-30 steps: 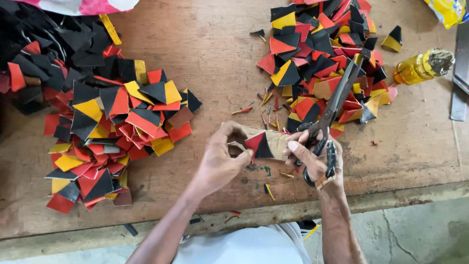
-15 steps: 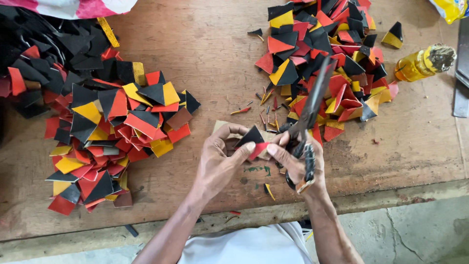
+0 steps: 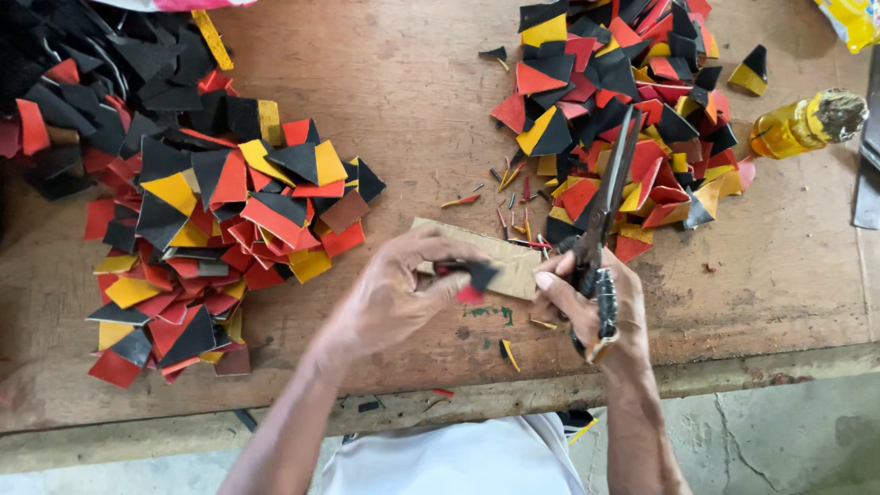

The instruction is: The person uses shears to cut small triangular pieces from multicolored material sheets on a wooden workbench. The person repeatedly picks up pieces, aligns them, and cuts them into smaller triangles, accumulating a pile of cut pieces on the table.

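While the left hand (image 3: 390, 298) pinches a black-and-red piece (image 3: 469, 278) against a cardboard template (image 3: 509, 266) near the surface's front edge, right-hand fingers (image 3: 559, 280) grip shears (image 3: 605, 220); trimming appears underway, needing aligned blades.

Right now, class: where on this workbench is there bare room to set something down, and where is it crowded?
Bare wood runs down the middle of the bench, between the left pile and the right pile. Another free patch lies bottom right, below the yellow bottle. Crowded: both piles, and the front centre where the left hand and right hand with scissors work over the cardboard.
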